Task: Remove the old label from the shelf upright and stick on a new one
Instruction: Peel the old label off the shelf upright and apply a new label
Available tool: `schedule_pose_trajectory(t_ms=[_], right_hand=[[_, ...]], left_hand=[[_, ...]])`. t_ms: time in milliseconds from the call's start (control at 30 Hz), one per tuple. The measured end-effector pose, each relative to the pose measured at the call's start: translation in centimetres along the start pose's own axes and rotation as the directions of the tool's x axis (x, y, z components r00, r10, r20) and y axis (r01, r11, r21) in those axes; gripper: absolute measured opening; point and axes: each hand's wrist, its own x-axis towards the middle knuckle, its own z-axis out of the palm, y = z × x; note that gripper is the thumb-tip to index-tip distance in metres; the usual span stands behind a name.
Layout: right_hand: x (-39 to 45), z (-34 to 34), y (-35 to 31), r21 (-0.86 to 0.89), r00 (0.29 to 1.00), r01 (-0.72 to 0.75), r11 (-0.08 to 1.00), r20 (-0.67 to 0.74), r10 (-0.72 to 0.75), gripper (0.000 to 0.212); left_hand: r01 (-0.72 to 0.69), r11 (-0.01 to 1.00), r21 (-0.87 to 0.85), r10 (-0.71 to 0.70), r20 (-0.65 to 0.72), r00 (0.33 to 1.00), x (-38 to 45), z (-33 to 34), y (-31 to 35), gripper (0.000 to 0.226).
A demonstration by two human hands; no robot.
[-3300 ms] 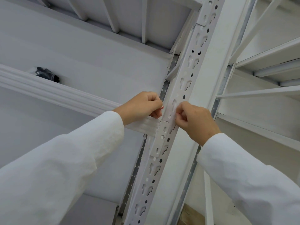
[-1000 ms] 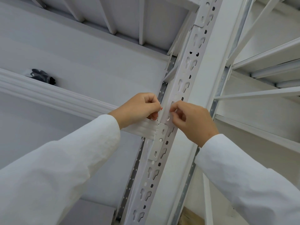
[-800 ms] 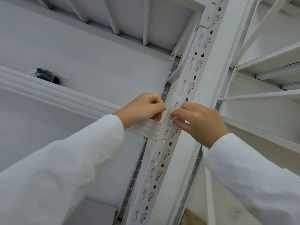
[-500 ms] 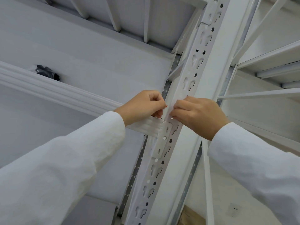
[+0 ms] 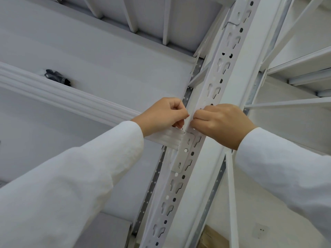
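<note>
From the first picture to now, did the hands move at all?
Only a little. The right hand turned from a curled pinch to lie flatter, knuckles up, and slid closer to the left hand, so their fingers nearly meet on the shelf upright. The left hand stayed put above the beam. I cannot make out a label. The dark thing on the shelf did not move.

Both arms reach up in white sleeves. The left hand (image 5: pixel 162 113) and right hand (image 5: pixel 221 123) meet almost fingertip to fingertip, fingers curled, pinching.
</note>
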Motion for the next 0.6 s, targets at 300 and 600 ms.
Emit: schedule_pose_trajectory(t_ms=[300, 600], right_hand=[[0.0, -0.1, 0.0, -0.036, 0.993, 0.078, 0.996, -0.089, -0.081, 0.024], [-0.2, 0.9, -0.3, 0.019, 0.992, -0.002, 1.000, -0.128, 0.004, 0.020]], left_hand=[[-0.010, 1.000, 0.001, 0.010, -0.002, 1.000, 0.0, 0.0, -0.1, 0.022], [-0.011, 1.000, 0.007, 0.011, -0.007, 1.000, -0.1, 0.1, 0.0, 0.023]])
